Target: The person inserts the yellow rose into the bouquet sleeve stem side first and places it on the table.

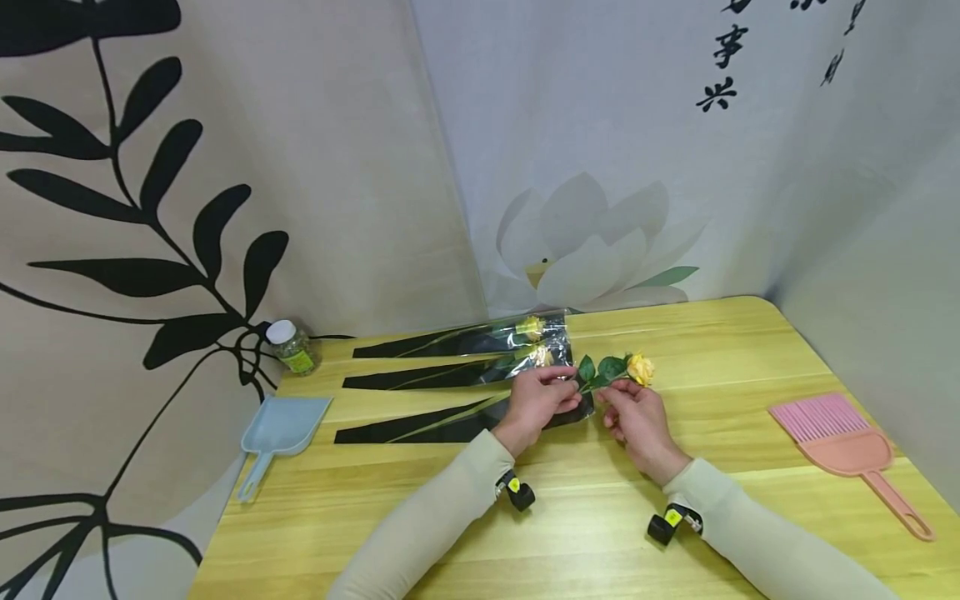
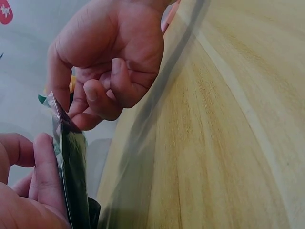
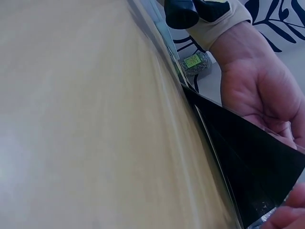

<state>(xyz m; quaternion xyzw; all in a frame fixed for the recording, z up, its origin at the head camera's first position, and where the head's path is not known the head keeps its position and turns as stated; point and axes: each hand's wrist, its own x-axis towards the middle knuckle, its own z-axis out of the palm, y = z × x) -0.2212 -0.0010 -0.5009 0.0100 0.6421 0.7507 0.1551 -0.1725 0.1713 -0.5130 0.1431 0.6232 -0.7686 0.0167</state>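
A yellow rose with green leaves pokes out of the mouth of the nearest black and clear flower sleeve, its stem running down inside. My left hand grips this sleeve near its wide end, its fingers lying along the sleeve's side in the left wrist view. Just below the bloom, my right hand pinches the rose between thumb and forefinger, the other fingers curled in. Seen from the right wrist, the dark sleeve stands tilted up off the table and hides part of the left hand's fingers.
Behind lie two more sleeves with yellow roses inside. A lidded jar and a blue dustpan are at the left edge. On the right lies a pink dustpan with a comb-like piece. Printed curtains hang behind the table.
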